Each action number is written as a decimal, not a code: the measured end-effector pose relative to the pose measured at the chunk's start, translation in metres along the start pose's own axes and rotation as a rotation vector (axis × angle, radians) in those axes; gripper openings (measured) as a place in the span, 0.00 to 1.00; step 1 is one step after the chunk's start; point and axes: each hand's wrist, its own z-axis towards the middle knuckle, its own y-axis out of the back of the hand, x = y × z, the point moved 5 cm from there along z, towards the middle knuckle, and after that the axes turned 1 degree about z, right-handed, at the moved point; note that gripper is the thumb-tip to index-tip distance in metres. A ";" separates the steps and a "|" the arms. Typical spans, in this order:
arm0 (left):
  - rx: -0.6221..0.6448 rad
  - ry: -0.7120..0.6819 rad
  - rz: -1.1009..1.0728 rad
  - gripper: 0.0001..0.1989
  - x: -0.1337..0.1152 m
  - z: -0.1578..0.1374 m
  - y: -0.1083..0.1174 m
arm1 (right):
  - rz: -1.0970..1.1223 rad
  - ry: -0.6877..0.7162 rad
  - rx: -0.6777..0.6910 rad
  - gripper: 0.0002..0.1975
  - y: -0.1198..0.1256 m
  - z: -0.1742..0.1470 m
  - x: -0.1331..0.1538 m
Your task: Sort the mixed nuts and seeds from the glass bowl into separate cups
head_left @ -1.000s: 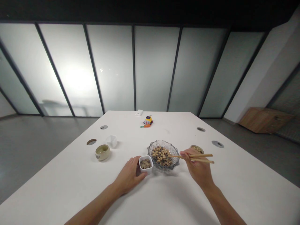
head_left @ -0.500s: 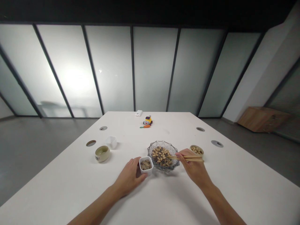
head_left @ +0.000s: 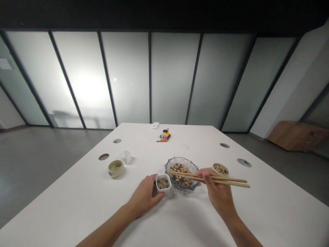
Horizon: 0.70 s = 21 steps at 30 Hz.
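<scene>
My left hand [head_left: 147, 193] is closed round the left side of a small white square cup [head_left: 163, 193] that holds striped sunflower seeds [head_left: 162, 183]. Just right of the cup is a scalloped glass bowl [head_left: 196, 167] with pistachios [head_left: 181, 168] and more sunflower seeds in it. In my right hand [head_left: 218, 192] is a pair of wooden chopsticks [head_left: 231, 181], held nearly level over the bowl. Their tips reach its left part, near the cup; I cannot make out a seed between them. Behind my right hand, a small bowl [head_left: 221, 168] of pistachios is partly covered.
To the left stand a green-beige ceramic bowl [head_left: 115, 169] and a translucent white cup [head_left: 125, 156]. Farther back lie a yellow toy car [head_left: 165, 133], an orange toy carrot [head_left: 162, 140] and a white box-like object [head_left: 155, 125]. Several round cable holes pierce the white table [head_left: 144, 154].
The chopsticks have swung from the bowl's middle leftward, toward the white cup, and now lie flatter. My left hand keeps its hold on the cup. The whole view has shifted slightly.
</scene>
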 end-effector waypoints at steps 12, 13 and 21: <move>0.007 0.006 -0.005 0.24 0.000 0.000 0.000 | -0.348 0.122 0.110 0.28 0.010 0.012 -0.002; 0.010 0.007 -0.003 0.24 0.001 0.000 -0.001 | -0.343 0.115 0.129 0.28 0.008 0.012 -0.003; 0.001 0.006 -0.008 0.24 0.001 -0.001 0.000 | -0.333 0.118 0.175 0.27 0.001 0.008 -0.001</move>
